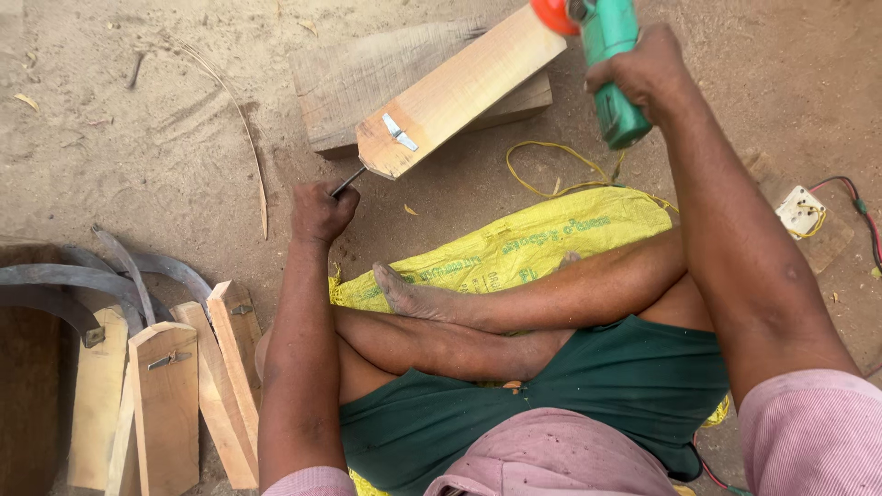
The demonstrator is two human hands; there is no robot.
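Observation:
My left hand (321,212) grips a thin dark metal shank that sticks out of a light wooden board (459,90). The board carries a small metal wing nut (399,132) near its lower end and rests tilted on a thick wooden block (354,78). My right hand (646,68) is closed around a green power grinder (610,69) with an orange disc guard (554,14), held at the board's upper end. I sit cross-legged on a yellow sack (514,243) on sandy ground.
A pile of similar wooden boards (175,395) and curved dark metal blades (101,276) lies at the left. A yellow cord (551,174) loops beyond my legs. A white electrical socket (800,210) with red wires sits at the right.

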